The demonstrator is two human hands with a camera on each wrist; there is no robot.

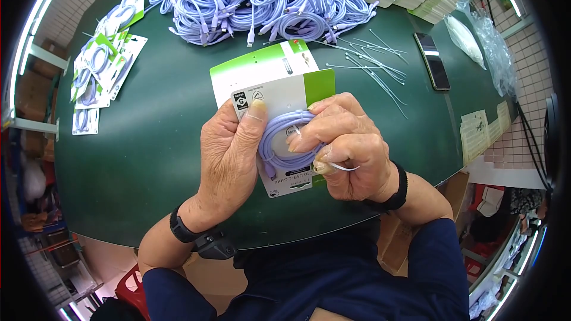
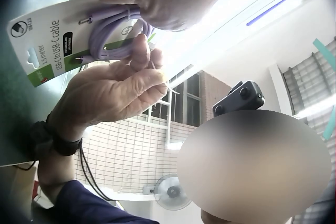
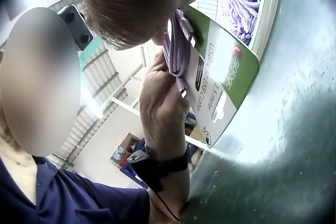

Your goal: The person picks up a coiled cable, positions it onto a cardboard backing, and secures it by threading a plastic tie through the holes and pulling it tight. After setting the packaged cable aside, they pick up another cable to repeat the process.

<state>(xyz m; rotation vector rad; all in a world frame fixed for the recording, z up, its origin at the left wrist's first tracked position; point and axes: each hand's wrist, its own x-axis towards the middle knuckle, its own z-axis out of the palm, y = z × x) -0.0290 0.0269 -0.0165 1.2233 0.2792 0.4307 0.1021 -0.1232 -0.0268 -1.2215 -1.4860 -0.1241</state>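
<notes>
Coiled lilac cable [image 1: 285, 139] lies against packaging card [image 1: 270, 80], both hands [image 1: 229, 154] gripping.

Lilac cable [image 1: 284, 140], green-and-white card [image 1: 270, 77], dark green table [image 1: 154, 142]

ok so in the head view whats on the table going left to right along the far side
finished carded cables → pile of loose purple cables → white cable ties → black phone → clear plastic bags

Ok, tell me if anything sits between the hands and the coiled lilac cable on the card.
Nothing visible does. The left hand grips the white-and-green backing card, thumb on the coiled lilac cable; the right hand pinches the coil directly.
</notes>
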